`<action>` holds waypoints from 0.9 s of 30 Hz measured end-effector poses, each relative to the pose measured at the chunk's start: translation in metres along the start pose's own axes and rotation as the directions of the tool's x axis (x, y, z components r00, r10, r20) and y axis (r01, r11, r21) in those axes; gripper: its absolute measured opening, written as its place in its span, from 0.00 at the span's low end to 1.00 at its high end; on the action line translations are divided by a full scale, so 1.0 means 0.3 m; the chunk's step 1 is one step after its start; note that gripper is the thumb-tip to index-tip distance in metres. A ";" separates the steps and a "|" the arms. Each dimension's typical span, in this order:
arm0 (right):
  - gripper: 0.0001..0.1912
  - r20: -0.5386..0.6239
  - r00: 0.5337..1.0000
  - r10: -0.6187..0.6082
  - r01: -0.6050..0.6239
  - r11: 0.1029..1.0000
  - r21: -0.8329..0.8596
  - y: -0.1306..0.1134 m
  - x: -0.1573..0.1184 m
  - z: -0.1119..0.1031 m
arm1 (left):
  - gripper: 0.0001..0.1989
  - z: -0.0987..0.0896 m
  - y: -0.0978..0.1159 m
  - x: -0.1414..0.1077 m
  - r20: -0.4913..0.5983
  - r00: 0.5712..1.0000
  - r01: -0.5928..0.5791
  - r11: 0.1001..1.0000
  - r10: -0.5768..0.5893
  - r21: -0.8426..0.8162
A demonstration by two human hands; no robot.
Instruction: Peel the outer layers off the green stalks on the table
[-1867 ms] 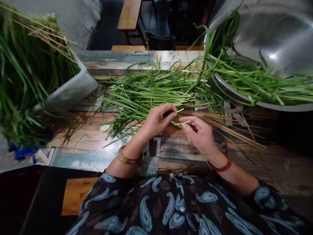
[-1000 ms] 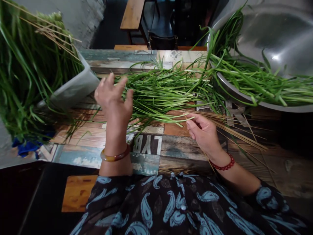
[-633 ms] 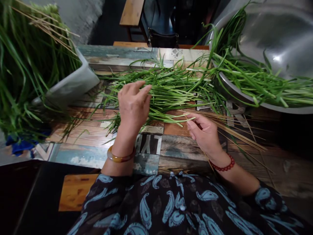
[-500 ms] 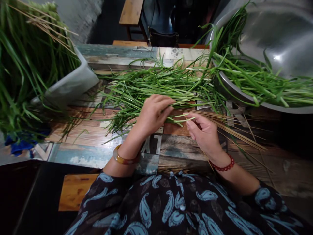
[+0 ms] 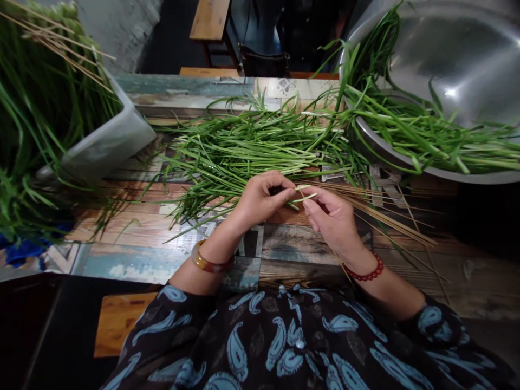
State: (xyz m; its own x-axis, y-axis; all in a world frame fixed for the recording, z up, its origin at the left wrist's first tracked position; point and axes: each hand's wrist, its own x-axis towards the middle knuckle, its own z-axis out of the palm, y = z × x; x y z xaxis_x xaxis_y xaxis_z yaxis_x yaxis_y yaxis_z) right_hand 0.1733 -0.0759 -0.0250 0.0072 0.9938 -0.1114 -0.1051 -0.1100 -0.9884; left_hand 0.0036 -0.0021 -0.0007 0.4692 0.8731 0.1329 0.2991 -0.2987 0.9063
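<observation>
My left hand (image 5: 262,200) pinches the pale end of a chive stem (image 5: 303,187) between thumb and fingers. Right beside it, my right hand (image 5: 335,219) is closed on a thin bamboo skewer (image 5: 340,261), whose lower end slants out under the wrist. Another chive stem lies across the skewer at the right fingertips. The two hands almost touch. Behind them a loose pile of chives (image 5: 247,146) spreads over the table, leaves to the left and pale ends to the right. Part of the skewer is hidden by my right hand.
Loose bamboo skewers (image 5: 392,219) lie right of my hands on the patchwork-wood table (image 5: 134,257). A large metal bowl (image 5: 483,49) with chives stands at the back right. At left is a white bin (image 5: 136,127) heaped with chives, several skewers on top.
My left hand has come from the edge of the chive pile toward my right fingertips and now pinches a stem there. My right hand has hardly moved. The view has shifted slightly.
</observation>
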 end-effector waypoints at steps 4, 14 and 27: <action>0.15 0.005 1.000 0.006 -0.006 1.000 0.016 0.003 0.002 -0.001 | 0.06 0.006 0.003 -0.002 -0.011 0.999 0.039 0.999 -0.039 -0.005; 0.16 -0.001 1.000 0.007 -0.007 1.000 -0.018 -0.008 0.003 0.007 | 0.07 0.013 0.007 -0.003 -0.039 0.999 -0.016 0.999 0.018 0.039; 0.16 -0.041 0.999 0.014 -0.016 0.999 -0.050 0.010 -0.001 0.009 | 0.06 0.036 -0.003 -0.011 -0.086 0.980 -0.164 0.973 0.180 0.164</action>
State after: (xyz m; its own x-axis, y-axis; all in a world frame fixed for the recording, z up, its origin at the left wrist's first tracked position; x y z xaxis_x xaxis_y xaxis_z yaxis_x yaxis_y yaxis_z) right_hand 0.1704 -0.0764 -0.0276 0.0470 0.9905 -0.1293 -0.0550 -0.1267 -0.9904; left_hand 0.0109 -0.0089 -0.0062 0.4424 0.8349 0.3275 0.3507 -0.4971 0.7937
